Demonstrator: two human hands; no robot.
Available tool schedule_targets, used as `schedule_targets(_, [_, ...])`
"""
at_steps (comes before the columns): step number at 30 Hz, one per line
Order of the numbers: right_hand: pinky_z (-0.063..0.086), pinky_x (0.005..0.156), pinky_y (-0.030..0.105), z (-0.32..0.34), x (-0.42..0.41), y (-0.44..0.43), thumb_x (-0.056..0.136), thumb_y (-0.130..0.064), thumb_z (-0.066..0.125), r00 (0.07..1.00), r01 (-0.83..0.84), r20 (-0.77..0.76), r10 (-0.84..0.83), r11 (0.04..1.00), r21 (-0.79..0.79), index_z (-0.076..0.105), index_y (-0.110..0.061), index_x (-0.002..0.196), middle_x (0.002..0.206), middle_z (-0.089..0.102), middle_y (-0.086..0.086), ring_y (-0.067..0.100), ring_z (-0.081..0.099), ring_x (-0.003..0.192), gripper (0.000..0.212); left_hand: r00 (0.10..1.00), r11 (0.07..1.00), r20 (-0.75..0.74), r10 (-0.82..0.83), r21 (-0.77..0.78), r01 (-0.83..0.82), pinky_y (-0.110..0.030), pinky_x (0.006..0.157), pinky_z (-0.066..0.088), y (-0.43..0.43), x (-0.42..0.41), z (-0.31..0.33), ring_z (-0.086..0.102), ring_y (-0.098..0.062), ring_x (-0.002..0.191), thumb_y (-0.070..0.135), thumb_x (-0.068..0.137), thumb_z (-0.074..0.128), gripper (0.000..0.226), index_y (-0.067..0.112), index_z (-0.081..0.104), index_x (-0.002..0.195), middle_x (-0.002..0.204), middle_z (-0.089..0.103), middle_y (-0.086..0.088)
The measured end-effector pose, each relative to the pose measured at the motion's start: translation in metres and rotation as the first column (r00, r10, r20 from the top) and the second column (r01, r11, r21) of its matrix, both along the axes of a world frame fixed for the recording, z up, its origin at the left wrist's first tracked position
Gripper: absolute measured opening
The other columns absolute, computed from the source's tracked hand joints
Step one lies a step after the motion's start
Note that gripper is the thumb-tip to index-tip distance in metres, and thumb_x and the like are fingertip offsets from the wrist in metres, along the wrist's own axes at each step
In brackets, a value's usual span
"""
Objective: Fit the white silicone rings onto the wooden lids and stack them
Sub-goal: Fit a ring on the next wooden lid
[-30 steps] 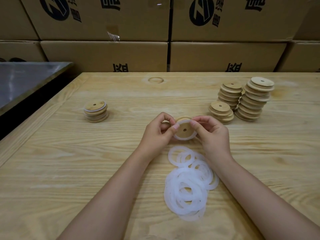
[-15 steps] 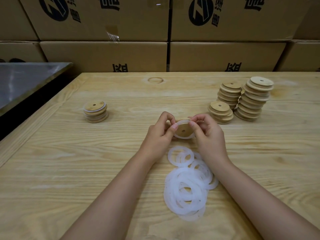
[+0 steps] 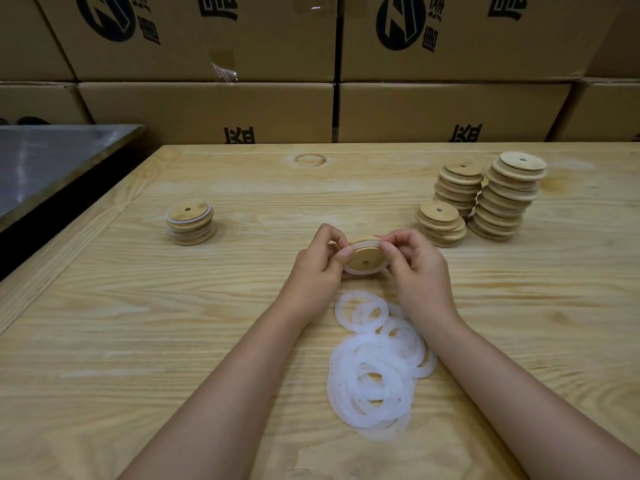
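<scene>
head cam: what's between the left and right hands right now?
One wooden lid with a white ring around its edge, pinched by the left hand and right hand; head view shows it.

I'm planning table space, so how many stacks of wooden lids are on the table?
4. One ringed stack at the left; three on the right: a short stack in front, a taller stack behind it, the tallest stack farthest right. None seems hidden.
</scene>
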State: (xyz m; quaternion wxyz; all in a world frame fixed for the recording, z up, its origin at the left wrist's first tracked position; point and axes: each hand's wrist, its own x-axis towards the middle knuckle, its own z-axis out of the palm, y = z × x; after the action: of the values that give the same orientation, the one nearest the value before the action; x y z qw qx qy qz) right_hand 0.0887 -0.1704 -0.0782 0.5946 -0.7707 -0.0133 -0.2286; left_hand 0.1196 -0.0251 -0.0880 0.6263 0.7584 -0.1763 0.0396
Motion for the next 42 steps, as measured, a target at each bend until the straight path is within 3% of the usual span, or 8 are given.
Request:
schedule_targets(6, [0.051,0.073,0.022,-0.002,0.003,-0.002,0.091,-0.012,0.06,1.0,0.017,-0.009,-0.016,1.0,0.009,0.059,-0.027,0.08,0.075,0.07,-0.01,0.003,0.066,0.075,0.018,0.997,0.995,-0.071,0.022,-0.098,-0.029,-0.034,0.073,0.059,-0.002,0.004,-0.001,0.068,-0.008,0.078,0.007,0.094,0.052,0.021,0.022,0.049,0.08,0.076,0.065,0.001])
schedule_targets(13, [0.054,0.082,0.035,-0.002,0.007,-0.012,0.089,-0.008,0.063,0.992,-0.084,-0.087,0.086,0.996,0.029,0.06,-0.022,0.082,0.08,0.07,-0.004,0.014,0.068,0.083,0.016,0.98,0.969,-0.2,0.006,-0.242,-0.055,-0.023,0.06,0.056,-0.001,0.004,0.005,0.068,-0.009,0.077,0.005,0.095,0.051,0.015,0.015,0.05,0.083,0.079,0.063,-0.005])
schedule_targets(16, [0.053,0.083,0.039,-0.003,0.009,-0.015,0.09,-0.007,0.061,0.984,-0.113,-0.122,0.127,0.986,0.12,0.061,-0.018,0.081,0.076,0.07,-0.001,0.017,0.067,0.081,0.014,0.978,0.97,-0.207,-0.006,-0.237,-0.044,-0.022,0.061,0.056,-0.001,0.003,0.006,0.067,-0.007,0.076,0.005,0.095,0.05,0.013,0.014,0.05,0.085,0.079,0.062,-0.004])
schedule_targets(20, [0.056,0.076,0.029,-0.005,0.01,-0.016,0.091,-0.006,0.06,0.979,-0.121,-0.131,0.157,0.961,0.25,0.061,-0.015,0.081,0.069,0.071,0.0,0.014,0.068,0.075,0.013,0.975,0.971,-0.221,0.012,-0.232,-0.064,-0.021,0.06,0.056,-0.002,0.004,0.006,0.067,-0.004,0.073,0.004,0.095,0.049,0.016,0.013,0.051,0.082,0.074,0.061,-0.003])
schedule_targets(31, [0.055,0.064,0.018,-0.001,0.011,-0.018,0.087,-0.003,0.063,0.968,-0.111,-0.171,0.185,0.922,0.371,0.064,-0.009,0.079,0.071,0.073,-0.001,0.011,0.071,0.075,0.01,0.971,0.967,-0.237,-0.013,-0.251,-0.049,-0.027,0.067,0.058,-0.001,0.004,0.007,0.063,-0.011,0.076,0.007,0.094,0.053,0.013,0.013,0.051,0.082,0.067,0.057,0.003])
schedule_targets(33, [0.055,0.063,0.018,-0.002,0.011,-0.018,0.087,-0.004,0.064,0.965,-0.095,-0.186,0.185,0.907,0.41,0.065,-0.007,0.08,0.071,0.073,0.001,0.013,0.072,0.076,0.008,0.981,0.981,-0.192,-0.002,-0.191,-0.035,-0.032,0.073,0.059,-0.001,0.003,0.006,0.065,-0.014,0.076,0.011,0.091,0.059,0.012,0.016,0.05,0.083,0.068,0.062,0.007])
schedule_targets(37, [0.055,0.064,0.017,-0.002,0.011,-0.016,0.086,-0.003,0.065,0.962,-0.094,-0.194,0.192,0.901,0.424,0.066,-0.006,0.081,0.072,0.074,0.003,0.014,0.072,0.076,0.006,0.993,0.997,-0.089,0.079,-0.006,-0.08,-0.043,0.079,0.056,0.0,0.003,0.004,0.07,-0.021,0.081,0.019,0.087,0.066,0.021,0.023,0.045,0.086,0.087,0.071,-0.004])
schedule_targets(42, [0.056,0.069,0.019,-0.002,0.011,-0.015,0.085,-0.004,0.066,0.957,-0.097,-0.21,0.201,0.901,0.423,0.067,-0.005,0.082,0.077,0.074,0.006,0.017,0.072,0.079,0.004,0.98,0.984,-0.197,0.011,-0.174,-0.046,-0.029,0.069,0.058,0.002,0.004,0.007,0.071,-0.019,0.081,0.008,0.09,0.061,0.017,0.023,0.055,0.097,0.092,0.072,-0.006])
